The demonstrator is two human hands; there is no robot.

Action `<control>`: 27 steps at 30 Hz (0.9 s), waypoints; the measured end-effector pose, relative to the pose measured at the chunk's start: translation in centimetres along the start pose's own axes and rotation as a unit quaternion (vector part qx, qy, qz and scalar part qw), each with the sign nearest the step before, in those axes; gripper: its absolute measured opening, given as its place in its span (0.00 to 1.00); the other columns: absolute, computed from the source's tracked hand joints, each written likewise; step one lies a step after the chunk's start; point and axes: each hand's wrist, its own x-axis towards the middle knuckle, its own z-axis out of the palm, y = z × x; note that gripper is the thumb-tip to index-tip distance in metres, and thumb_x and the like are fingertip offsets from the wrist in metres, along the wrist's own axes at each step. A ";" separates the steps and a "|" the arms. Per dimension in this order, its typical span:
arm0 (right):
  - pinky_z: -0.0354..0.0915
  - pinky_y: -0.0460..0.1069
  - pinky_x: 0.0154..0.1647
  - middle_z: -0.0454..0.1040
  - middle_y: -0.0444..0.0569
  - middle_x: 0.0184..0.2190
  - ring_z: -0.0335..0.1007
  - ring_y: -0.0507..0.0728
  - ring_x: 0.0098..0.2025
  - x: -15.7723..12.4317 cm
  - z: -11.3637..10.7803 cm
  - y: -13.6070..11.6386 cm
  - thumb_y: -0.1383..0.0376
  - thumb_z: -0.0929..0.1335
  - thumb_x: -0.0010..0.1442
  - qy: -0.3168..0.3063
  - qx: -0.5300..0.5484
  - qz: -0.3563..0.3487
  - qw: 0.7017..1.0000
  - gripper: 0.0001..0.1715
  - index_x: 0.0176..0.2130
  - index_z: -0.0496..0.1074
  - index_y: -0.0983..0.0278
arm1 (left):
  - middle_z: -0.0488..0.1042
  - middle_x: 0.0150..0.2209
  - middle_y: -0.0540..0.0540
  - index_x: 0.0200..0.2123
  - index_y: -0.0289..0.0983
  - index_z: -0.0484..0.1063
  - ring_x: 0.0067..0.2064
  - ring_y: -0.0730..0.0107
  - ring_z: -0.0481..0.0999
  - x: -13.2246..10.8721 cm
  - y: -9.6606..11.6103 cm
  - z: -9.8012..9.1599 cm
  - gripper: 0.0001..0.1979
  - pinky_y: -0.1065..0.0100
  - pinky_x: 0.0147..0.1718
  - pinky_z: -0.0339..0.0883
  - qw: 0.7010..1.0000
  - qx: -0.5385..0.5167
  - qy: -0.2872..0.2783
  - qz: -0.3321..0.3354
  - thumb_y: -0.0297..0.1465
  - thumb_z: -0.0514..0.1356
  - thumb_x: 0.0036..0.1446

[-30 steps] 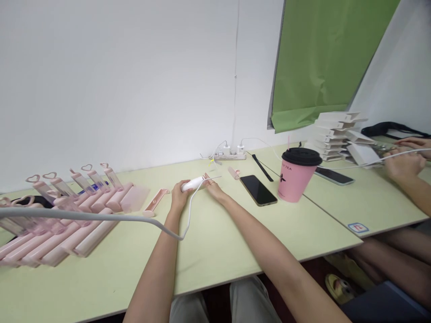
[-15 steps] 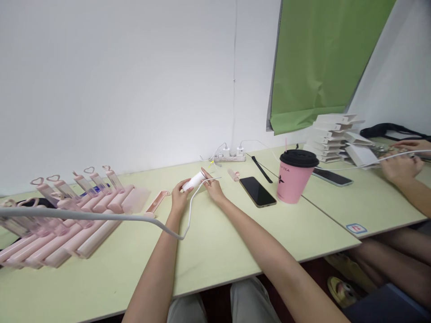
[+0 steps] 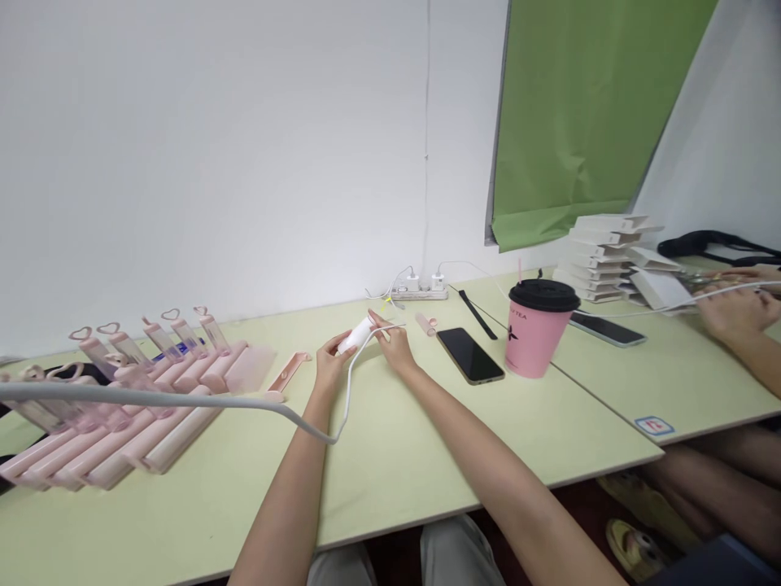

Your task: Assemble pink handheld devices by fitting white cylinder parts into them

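My left hand (image 3: pixel 329 358) is closed around the lower end of a small white cylinder (image 3: pixel 356 335), held tilted just above the table. At the cylinder's upper end are the fingers of my right hand (image 3: pixel 394 346), closed on it; the fingertips are partly hidden. A white cable (image 3: pixel 349 391) loops in front of my left forearm and crosses over my right hand; whether it joins the cylinder I cannot tell. Left of my hands lies an open pink elongated shell (image 3: pixel 288 374). A small pink translucent tube (image 3: pixel 425 324) rests to their right.
Several pink tubes with heart-shaped loops (image 3: pixel 176 334) stand in rows at left. To the right are a phone (image 3: pixel 469 356), a black strap (image 3: pixel 477 314) and a pink cup (image 3: pixel 537 334). Behind is a power strip (image 3: pixel 421 293). Another person's hands (image 3: pixel 735 309) work near stacked white boxes (image 3: pixel 598 256).
The whole view has shifted slightly, with the table lower in the picture. Both hands stay on the white cylinder, which has turned only a little.
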 end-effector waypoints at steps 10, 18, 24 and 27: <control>0.62 0.53 0.52 0.69 0.47 0.51 0.64 0.58 0.53 1.3 0.7 1.6 0.58 0.64 0.54 -0.006 0.193 0.118 0.974 0.23 0.48 0.71 0.62 | 0.73 0.46 0.37 0.43 0.31 0.73 0.49 0.54 0.70 -0.7 0.8 0.4 0.25 0.56 0.49 0.62 1.000 -0.010 0.025 -0.010 0.35 0.64 0.40; 0.56 0.53 0.56 0.70 0.46 0.50 0.65 0.58 0.53 0.2 1.0 0.7 0.61 0.61 0.58 0.062 0.049 0.035 0.996 0.18 0.45 0.74 0.59 | 0.73 0.44 0.38 0.42 0.33 0.74 0.47 0.57 0.71 -0.6 0.0 0.3 0.21 0.60 0.46 0.63 0.997 0.054 0.038 0.041 0.34 0.63 0.42; 0.62 0.54 0.52 0.73 0.49 0.47 0.66 0.58 0.51 0.8 0.8 1.4 0.58 0.64 0.54 0.046 0.135 0.122 0.982 0.20 0.44 0.74 0.63 | 0.71 0.41 0.42 0.43 0.37 0.74 0.45 0.62 0.70 -0.8 -0.1 0.6 0.17 0.62 0.43 0.66 0.982 0.150 0.057 0.100 0.32 0.60 0.47; 0.64 0.53 0.50 0.73 0.49 0.47 0.67 0.57 0.49 1.2 0.9 1.7 0.59 0.67 0.50 0.056 0.257 0.190 0.946 0.22 0.44 0.74 0.64 | 0.69 0.43 0.43 0.43 0.40 0.74 0.46 0.63 0.69 -0.9 -0.1 0.7 0.15 0.62 0.44 0.65 0.965 0.199 0.070 0.155 0.30 0.57 0.51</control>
